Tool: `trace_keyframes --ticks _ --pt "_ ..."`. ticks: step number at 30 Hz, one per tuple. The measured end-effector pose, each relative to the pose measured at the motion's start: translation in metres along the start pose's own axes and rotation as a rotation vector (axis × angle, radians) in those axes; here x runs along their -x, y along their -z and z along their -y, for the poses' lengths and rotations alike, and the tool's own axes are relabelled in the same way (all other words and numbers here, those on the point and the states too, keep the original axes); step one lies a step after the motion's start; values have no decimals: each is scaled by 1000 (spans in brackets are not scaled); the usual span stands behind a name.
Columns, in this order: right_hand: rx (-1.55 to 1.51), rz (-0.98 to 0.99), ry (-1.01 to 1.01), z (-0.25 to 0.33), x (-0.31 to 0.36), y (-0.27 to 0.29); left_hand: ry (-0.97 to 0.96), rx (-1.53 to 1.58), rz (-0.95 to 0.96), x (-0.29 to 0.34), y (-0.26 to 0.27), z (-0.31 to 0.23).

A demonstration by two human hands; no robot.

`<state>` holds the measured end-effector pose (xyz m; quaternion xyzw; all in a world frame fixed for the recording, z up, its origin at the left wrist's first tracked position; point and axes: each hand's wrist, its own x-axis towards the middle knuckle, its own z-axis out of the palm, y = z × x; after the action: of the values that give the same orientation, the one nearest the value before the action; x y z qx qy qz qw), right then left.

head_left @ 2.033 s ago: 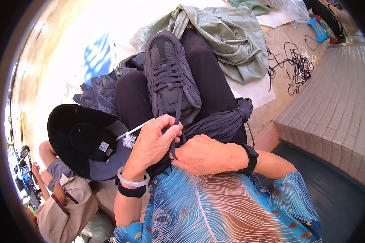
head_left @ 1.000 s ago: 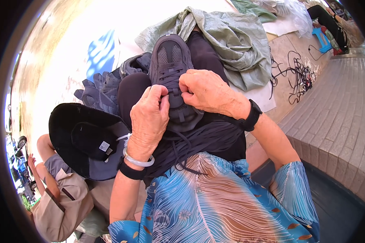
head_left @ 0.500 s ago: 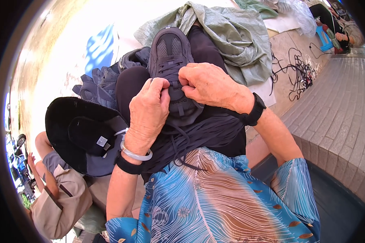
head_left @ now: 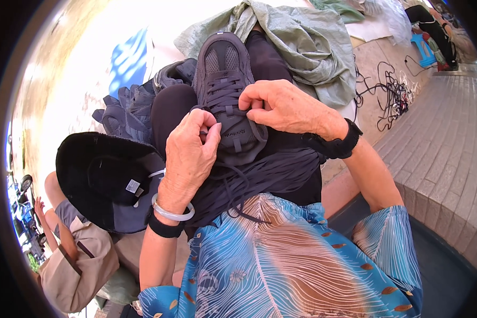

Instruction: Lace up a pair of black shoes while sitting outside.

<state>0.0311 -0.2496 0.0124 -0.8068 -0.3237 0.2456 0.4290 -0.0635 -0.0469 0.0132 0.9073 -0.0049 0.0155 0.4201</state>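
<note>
A dark grey sneaker rests on my lap, toe pointing away from me, with flat laces criss-crossed over its tongue. Left of the tongue, my left hand is closed in a pinch on a dark shoelace, part of which shows between the fingers. My right hand is pinched at the shoe's right eyelets, on a lace mostly hidden by the fingers. Across my lap, below the heel, lies a bundle of loose dark shoelaces.
A black cap lies inner side up by my left forearm. Several grey shoes are piled beyond my left knee. Greenish cloth drapes past my right knee. Tangled cords lie near a stone ledge. Another person sits at left.
Both hands have drawn slightly back toward me and apart. The left has moved down from the laces, and the right has shifted a little right, uncovering more of the tongue.
</note>
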Motion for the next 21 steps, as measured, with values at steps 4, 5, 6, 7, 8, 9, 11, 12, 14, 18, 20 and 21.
trace_keyframes --ticks 4,5,6,7,8,9,11,12,14,18,20,21 --pt "70 -104 130 -5 4 -5 4 53 3 2 0 -1" --pt "87 -111 152 -5 3 -5 -7 40 -8 2 -2 -2" --pt "86 -111 155 -3 2 -5 -17 24 -20 1 -3 -2" --pt "108 -74 115 0 0 -3 -18 21 -22 0 -2 -2" --pt "130 -36 76 2 -1 -3 -15 -5 -9 -1 -1 -2" --pt "130 -38 75 2 -1 -4 -14 -29 7 -2 -1 -3" --pt "156 -78 126 1 -1 -8 1 -22 21 -1 1 -6" --pt "154 -79 126 1 -1 -8 18 -16 35 0 2 -7" --pt "213 -41 87 3 -1 -7 19 -13 39 2 3 -4" --pt "296 -9 132 1 -8 -15 11 -15 39 2 3 -3" --pt "404 -204 252 3 -8 -16 19 -14 45 -2 1 -3" --pt "401 -200 251 8 -10 -15 32 -14 53 -3 0 -2"
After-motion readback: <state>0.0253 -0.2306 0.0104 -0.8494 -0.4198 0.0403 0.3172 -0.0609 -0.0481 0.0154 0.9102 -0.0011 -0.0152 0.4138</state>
